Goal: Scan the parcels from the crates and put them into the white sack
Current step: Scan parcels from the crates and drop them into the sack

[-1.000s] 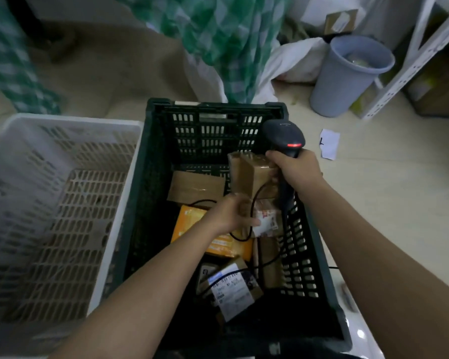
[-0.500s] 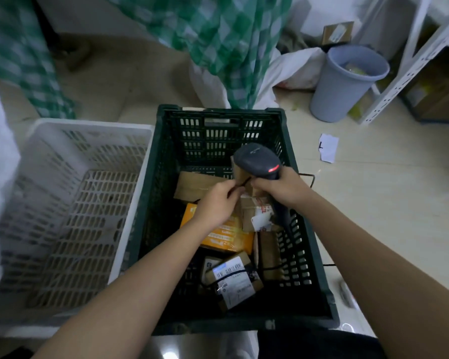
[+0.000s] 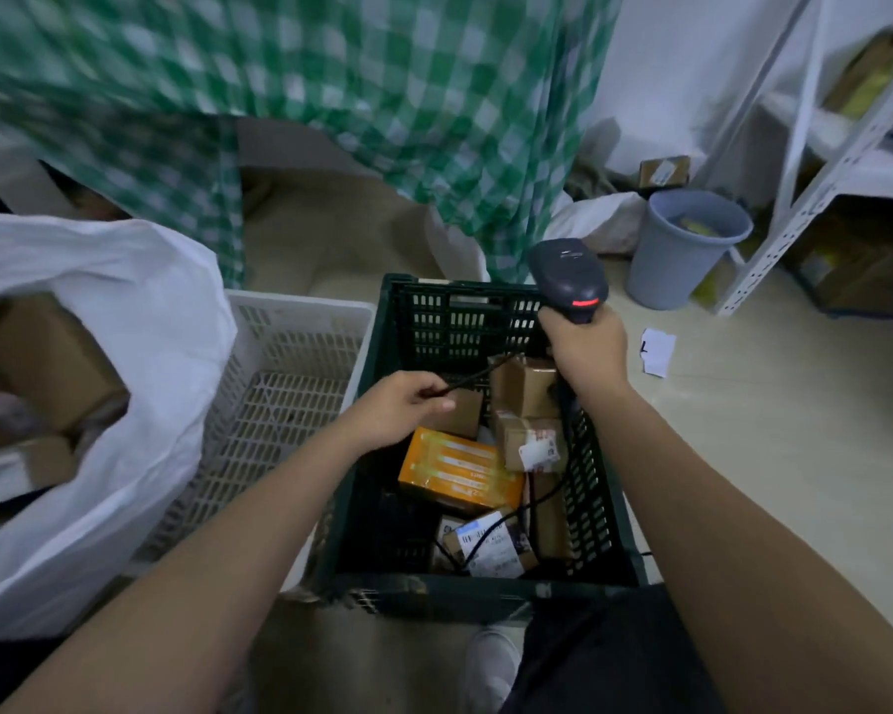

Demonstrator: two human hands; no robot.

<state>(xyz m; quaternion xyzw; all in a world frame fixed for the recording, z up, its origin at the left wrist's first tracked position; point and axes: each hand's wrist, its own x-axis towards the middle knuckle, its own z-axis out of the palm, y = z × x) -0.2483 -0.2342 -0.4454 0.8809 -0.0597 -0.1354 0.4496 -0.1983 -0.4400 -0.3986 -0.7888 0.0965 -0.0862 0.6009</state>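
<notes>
Scanner raised over the dark green crate [image 3: 478, 592] of parcels, cable pinched aside.

The right hand [image 3: 583, 347] grips the barcode scanner [image 3: 568, 278] by its handle above the crate's far right corner. The left hand [image 3: 400, 409] pinches the black scanner cable [image 3: 478, 376] over the crate's left side. Inside the crate lie brown parcels [image 3: 524, 386] and an orange box [image 3: 460, 474]. An empty white crate [image 3: 290, 383] stands just left of it, and the white sack [image 3: 140, 404], parcels showing in its mouth, lies beyond that.

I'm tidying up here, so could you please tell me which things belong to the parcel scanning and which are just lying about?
Job: scanner in right hand; cable pinched by left hand; dark crate with parcels; white sack.

Lying about: white crate, grey bin, paper scrap, checked cloth.
</notes>
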